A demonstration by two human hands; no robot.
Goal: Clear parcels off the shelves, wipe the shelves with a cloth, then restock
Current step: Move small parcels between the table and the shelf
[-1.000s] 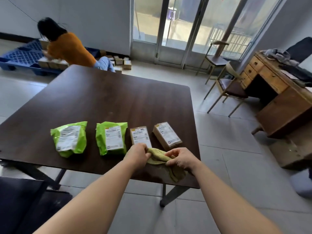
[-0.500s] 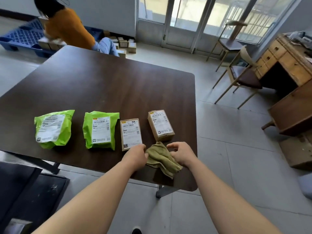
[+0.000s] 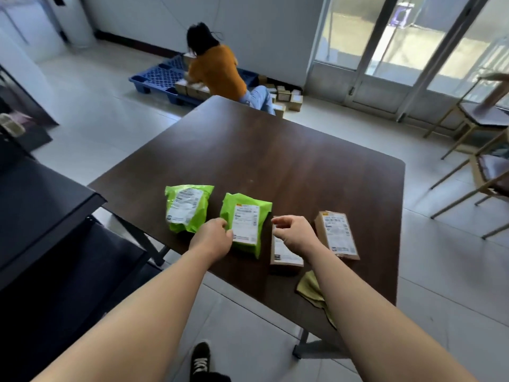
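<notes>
Four parcels lie in a row on the dark wooden table [image 3: 275, 161]: a green bag [image 3: 187, 208], a second green bag [image 3: 248, 221], a flat brown box [image 3: 283, 255] and another brown box [image 3: 337, 232]. My left hand [image 3: 212, 238] is at the second green bag's left edge, fingers curled against it; whether it grips the bag is unclear. My right hand [image 3: 294, 235] hovers over the flat brown box, fingers loosely spread and holding nothing. The olive cloth [image 3: 311, 290] lies by the table's near edge, partly hidden by my right forearm.
A dark shelf unit [image 3: 41, 205] stands at my left. A person in an orange top [image 3: 217, 70] crouches beyond the table by a blue pallet [image 3: 159, 75] and several small boxes [image 3: 289, 96]. Chairs [image 3: 482, 117] stand at the right, near glass doors.
Both hands let go of the cloth, which now lies on the table. They moved forward and left to the parcels. My view swung to the left.
</notes>
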